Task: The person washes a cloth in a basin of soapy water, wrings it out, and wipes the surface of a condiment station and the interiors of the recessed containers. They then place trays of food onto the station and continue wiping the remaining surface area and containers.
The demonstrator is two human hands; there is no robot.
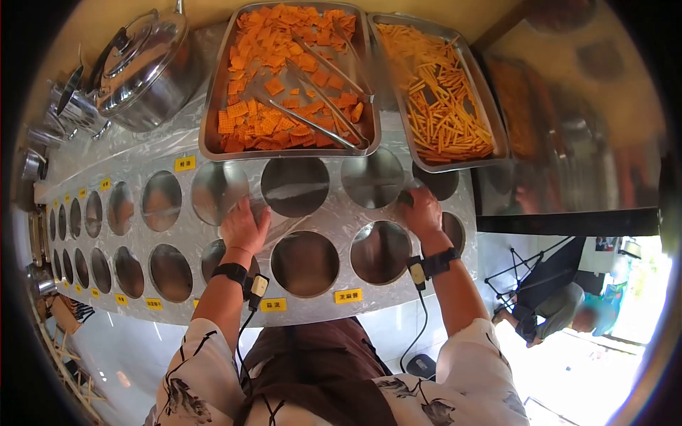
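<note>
Nearby, tongs (323,96) seemingly on chip tray (213,135).

A film-covered steel counter (334,220) with round wells carries two snack trays (213,135) and a lidded pot (145,67)

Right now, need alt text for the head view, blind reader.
Seen from above, a person's left hand and right hand press flat on clear plastic film over a steel counter of round wells. Behind sit a tray of orange square crackers with tongs, a tray of fried sticks and a lidded pot.
</note>
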